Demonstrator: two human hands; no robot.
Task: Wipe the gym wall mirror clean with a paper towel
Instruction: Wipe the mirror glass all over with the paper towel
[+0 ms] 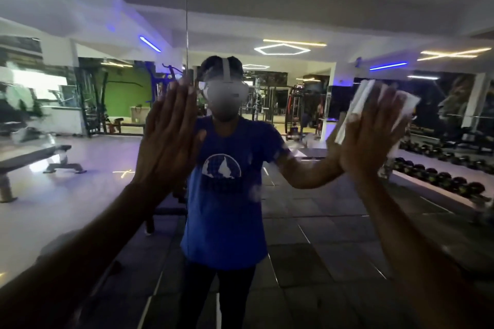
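The gym wall mirror (307,235) fills the whole view and carries hazy smears, mostly at the upper left. My right hand (371,136) lies flat with straight fingers, pressing a folded white paper towel (359,103) against the glass at the right. My left hand (168,139) rests flat on the mirror beside a vertical seam (186,21), fingers straight and holding nothing. My own reflection in a blue shirt stands between the two hands.
The mirror reflects a weight bench (34,160) at the left, a rack of dumbbells (443,176) at the right, exercise machines at the back and a tiled floor. Ceiling lights glare in the glass.
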